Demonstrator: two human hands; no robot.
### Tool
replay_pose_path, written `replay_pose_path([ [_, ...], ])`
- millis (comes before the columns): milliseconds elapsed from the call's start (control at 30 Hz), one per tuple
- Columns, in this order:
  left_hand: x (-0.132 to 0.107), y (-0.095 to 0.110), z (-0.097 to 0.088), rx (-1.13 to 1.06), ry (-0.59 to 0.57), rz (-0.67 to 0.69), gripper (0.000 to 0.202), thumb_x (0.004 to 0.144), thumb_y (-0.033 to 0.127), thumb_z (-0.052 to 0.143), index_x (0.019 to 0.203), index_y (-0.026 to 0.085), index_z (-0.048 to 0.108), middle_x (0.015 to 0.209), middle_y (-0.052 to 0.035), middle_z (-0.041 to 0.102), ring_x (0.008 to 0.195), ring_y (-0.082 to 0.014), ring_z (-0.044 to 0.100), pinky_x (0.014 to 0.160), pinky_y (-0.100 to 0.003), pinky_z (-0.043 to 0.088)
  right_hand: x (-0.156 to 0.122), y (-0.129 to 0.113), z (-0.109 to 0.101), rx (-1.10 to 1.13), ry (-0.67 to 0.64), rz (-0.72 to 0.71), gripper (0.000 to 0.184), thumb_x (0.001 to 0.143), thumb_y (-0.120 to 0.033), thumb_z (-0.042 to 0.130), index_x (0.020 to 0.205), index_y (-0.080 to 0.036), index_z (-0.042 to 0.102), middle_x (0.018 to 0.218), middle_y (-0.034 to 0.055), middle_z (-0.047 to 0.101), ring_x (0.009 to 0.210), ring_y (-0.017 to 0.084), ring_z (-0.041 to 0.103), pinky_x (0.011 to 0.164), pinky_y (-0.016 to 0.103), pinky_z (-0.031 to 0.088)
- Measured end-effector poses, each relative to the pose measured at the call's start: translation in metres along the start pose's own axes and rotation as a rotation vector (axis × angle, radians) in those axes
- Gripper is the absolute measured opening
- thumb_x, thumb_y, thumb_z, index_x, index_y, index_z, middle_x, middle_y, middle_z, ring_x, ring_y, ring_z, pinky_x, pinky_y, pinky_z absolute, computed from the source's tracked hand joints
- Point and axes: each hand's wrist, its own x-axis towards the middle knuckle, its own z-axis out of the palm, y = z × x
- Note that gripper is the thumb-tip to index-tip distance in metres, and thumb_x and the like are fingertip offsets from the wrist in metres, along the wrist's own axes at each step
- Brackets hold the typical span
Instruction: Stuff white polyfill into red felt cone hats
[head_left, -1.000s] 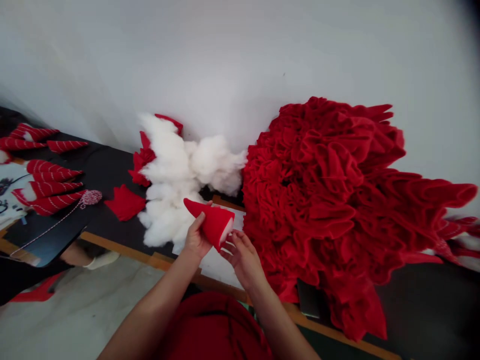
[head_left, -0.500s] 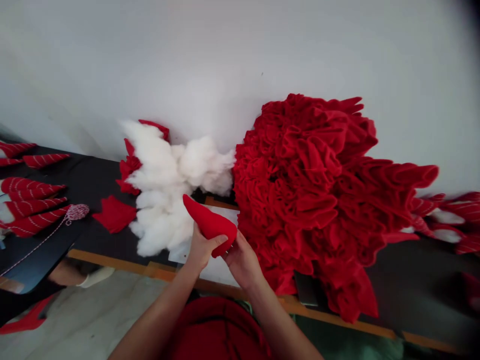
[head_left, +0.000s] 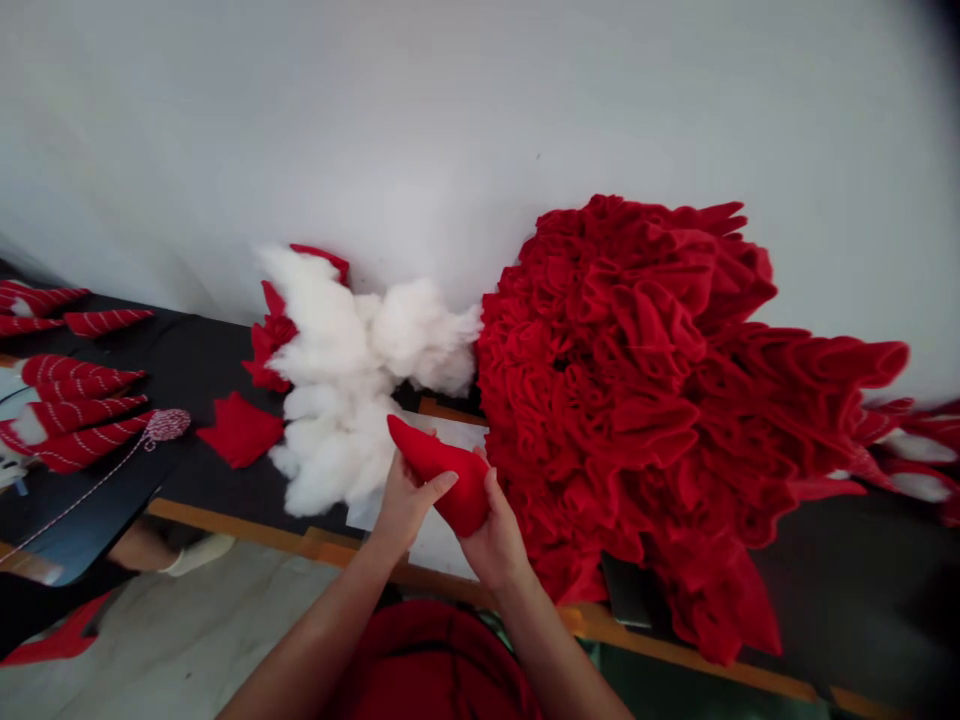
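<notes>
A plump red fabric cone (head_left: 446, 465), like a small stuffed hat, is held between both hands in front of me, its pointed tip toward the upper left. My left hand (head_left: 411, 505) grips its left side with the thumb lying across the front. My right hand (head_left: 499, 535) wraps the wide end at the lower right, thumb on top. Just behind the left hand lies a heap of white fluffy stuffing (head_left: 337, 400). A big pile of red fabric pieces (head_left: 622, 400) rises close to the right hand.
A white sheet (head_left: 442, 545) lies on the black tabletop (head_left: 199, 365) beneath my hands. Loose red fabric (head_left: 241, 430) sits left of the stuffing. Several red striped cones (head_left: 82, 425) and a ball of twine (head_left: 169, 425) are farther left, near another person's arm (head_left: 142, 548). A wall stands behind.
The fabric cone has tilted slightly, and my right thumb has come up over its wide end. The view has shifted a little, moving the scene slightly right.
</notes>
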Motion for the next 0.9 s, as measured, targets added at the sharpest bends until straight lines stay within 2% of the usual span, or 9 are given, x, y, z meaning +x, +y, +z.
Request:
replay_pose_path([
  [33,0.002,0.007,-0.004,-0.026,-0.016,0.021,0.064,0.055,0.024,0.080,0.112,0.026,0.050,0.118,-0.0056,0.059,0.113,-0.0243,0.054,0.095,-0.038,0.044,-0.001,0.001,0.001,0.009,-0.016,0.010,0.055,0.074,-0.047,0.065,0.124,-0.032,0.049,0.112,0.0000,0.066,0.109,0.020,0.059,0.095,0.039,0.046],
  [100,0.005,0.020,-0.011,-0.088,-0.094,0.055,0.068,0.058,0.030,0.078,0.119,0.025,0.047,0.120,-0.0087,0.058,0.116,-0.0259,0.052,0.093,-0.039,0.045,-0.002,0.005,0.005,0.032,-0.044,0.042,0.052,0.073,-0.044,0.067,0.121,-0.032,0.051,0.112,-0.0004,0.066,0.107,0.019,0.060,0.094,0.038,0.046],
  [200,0.006,0.036,-0.020,-0.126,-0.158,0.071,0.048,0.073,0.044,0.065,0.114,0.020,0.054,0.113,-0.0121,0.062,0.113,-0.0267,0.054,0.092,-0.040,0.045,-0.005,0.012,0.012,0.059,-0.065,0.112,0.051,0.069,-0.039,0.072,0.117,-0.034,0.055,0.114,-0.0004,0.066,0.102,0.019,0.061,0.089,0.039,0.049],
  [267,0.006,0.044,-0.024,-0.116,-0.128,0.091,0.038,0.076,0.043,0.062,0.106,0.019,0.059,0.109,-0.0115,0.065,0.110,-0.0264,0.056,0.091,-0.040,0.045,-0.006,0.016,0.016,0.062,-0.069,0.169,0.050,0.067,-0.038,0.074,0.113,-0.033,0.057,0.114,0.0005,0.066,0.099,0.021,0.062,0.085,0.041,0.050],
  [467,0.009,0.055,-0.035,-0.064,-0.060,0.184,0.023,0.070,0.024,0.071,0.091,0.021,0.063,0.092,-0.0042,0.069,0.098,-0.0222,0.063,0.089,-0.038,0.046,-0.003,0.027,0.022,0.012,-0.092,0.284,0.039,0.066,-0.040,0.073,0.100,-0.024,0.062,0.099,0.0033,0.070,0.092,0.023,0.063,0.082,0.045,0.050],
  [600,0.009,0.060,-0.041,-0.086,-0.075,0.202,0.028,0.073,0.032,0.068,0.098,0.020,0.064,0.104,-0.0073,0.067,0.104,-0.0241,0.060,0.095,-0.041,0.043,-0.001,0.033,0.023,-0.003,-0.097,0.306,0.038,0.069,-0.039,0.071,0.103,-0.027,0.059,0.097,0.0006,0.069,0.086,0.019,0.064,0.081,0.042,0.050],
  [733,0.011,0.067,-0.042,-0.099,0.008,0.192,0.019,0.077,0.036,0.064,0.083,0.018,0.066,0.095,-0.0063,0.069,0.099,-0.0222,0.062,0.098,-0.041,0.041,-0.001,0.037,0.026,0.023,-0.078,0.329,0.040,0.067,-0.037,0.072,0.103,-0.027,0.059,0.095,0.0007,0.070,0.081,0.019,0.065,0.077,0.041,0.052],
  [800,0.012,0.070,-0.041,-0.107,0.025,0.156,0.023,0.077,0.040,0.063,0.084,0.018,0.065,0.090,-0.0059,0.069,0.096,-0.0225,0.063,0.097,-0.042,0.042,-0.001,0.037,0.028,0.026,-0.080,0.331,0.039,0.067,-0.037,0.072,0.102,-0.027,0.059,0.093,0.0006,0.070,0.080,0.019,0.065,0.076,0.041,0.053],
  [900,0.014,0.070,-0.041,-0.167,-0.036,0.116,0.044,0.078,0.056,0.053,0.104,0.021,0.062,0.094,-0.0069,0.069,0.100,-0.0232,0.062,0.096,-0.043,0.042,-0.002,0.035,0.029,0.020,-0.070,0.334,0.034,0.067,-0.038,0.071,0.097,-0.026,0.061,0.090,0.0009,0.071,0.081,0.020,0.065,0.077,0.043,0.053],
])
